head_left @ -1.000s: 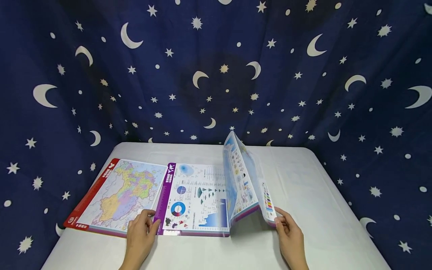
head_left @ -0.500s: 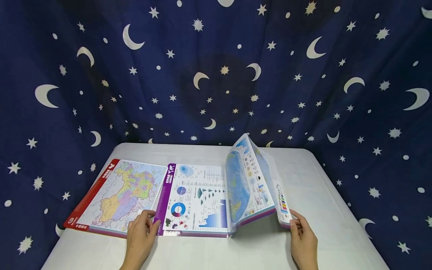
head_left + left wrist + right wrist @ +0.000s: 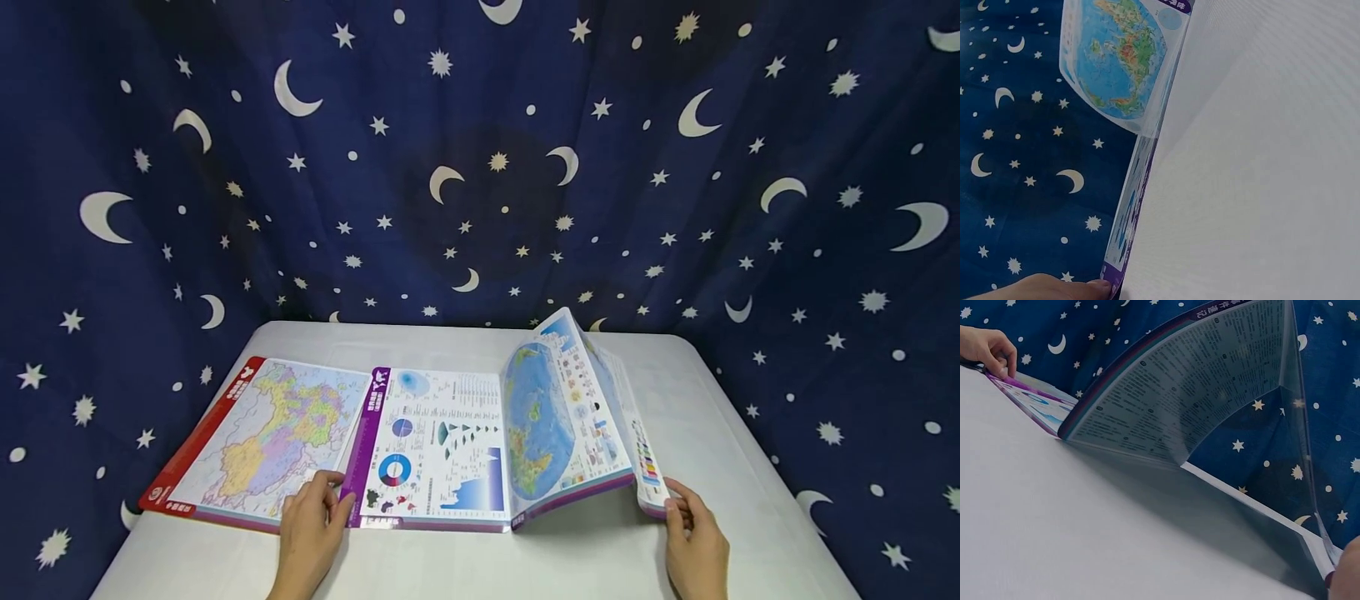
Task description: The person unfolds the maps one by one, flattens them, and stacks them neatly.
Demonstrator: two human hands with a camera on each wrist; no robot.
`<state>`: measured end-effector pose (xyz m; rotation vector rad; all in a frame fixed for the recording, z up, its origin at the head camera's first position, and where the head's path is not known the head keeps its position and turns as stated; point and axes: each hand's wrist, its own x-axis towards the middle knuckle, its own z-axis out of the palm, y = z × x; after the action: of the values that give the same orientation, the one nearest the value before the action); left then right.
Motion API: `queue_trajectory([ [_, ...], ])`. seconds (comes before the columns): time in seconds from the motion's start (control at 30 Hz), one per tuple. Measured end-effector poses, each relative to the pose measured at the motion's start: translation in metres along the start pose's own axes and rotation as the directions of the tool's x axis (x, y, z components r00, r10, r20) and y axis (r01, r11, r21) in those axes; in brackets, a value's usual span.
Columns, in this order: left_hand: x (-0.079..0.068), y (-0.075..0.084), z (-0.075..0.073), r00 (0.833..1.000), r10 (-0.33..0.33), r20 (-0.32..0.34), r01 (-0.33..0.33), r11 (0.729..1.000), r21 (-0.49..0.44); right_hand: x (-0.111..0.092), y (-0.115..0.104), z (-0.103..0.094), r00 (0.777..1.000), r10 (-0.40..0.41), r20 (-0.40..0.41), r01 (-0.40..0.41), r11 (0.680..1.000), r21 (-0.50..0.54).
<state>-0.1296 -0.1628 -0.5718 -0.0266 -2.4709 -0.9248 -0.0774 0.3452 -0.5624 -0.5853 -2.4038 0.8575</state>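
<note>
A laminated folding world map [image 3: 420, 492] with a purple left border lies partly unfolded on the white table [image 3: 585, 567]. Its left panel is flat and carries charts; the panels to the right rise in a ridge, showing a blue globe map. My left hand [image 3: 309, 533] pinches the purple border near its lower left corner, the thumb on top. At the far end, my right hand [image 3: 697, 537] pinches the lower right corner of the last panel between thumb and fingers. The right wrist view shows the printed underside of the raised panels [image 3: 1166, 394] arched over the tabletop.
A second map with a red border [image 3: 292, 433] lies flat on the left, its right edge against the purple border. Behind the table hangs a dark blue curtain [image 3: 480, 108] with moons and stars, which also runs down both sides.
My right hand has moved right and slightly toward me, drawing the last panel along. The raised fold has spread wider and lower, baring more of the globe map. My left hand has stayed in place.
</note>
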Motion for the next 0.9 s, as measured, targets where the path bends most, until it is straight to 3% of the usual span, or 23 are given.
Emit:
queue_trajectory([
  [0.5,-0.002,-0.003,0.001,1.0,0.015,-0.006,-0.015,1.0,0.022,0.009,0.018,-0.012,0.998,-0.036,-0.051,0.033,0.998,-0.047],
  [0.9,-0.001,-0.002,0.001,1.0,0.012,0.005,-0.013,1.0,0.023,0.016,0.029,-0.023,0.996,0.053,-0.074,-0.057,0.997,-0.06],
])
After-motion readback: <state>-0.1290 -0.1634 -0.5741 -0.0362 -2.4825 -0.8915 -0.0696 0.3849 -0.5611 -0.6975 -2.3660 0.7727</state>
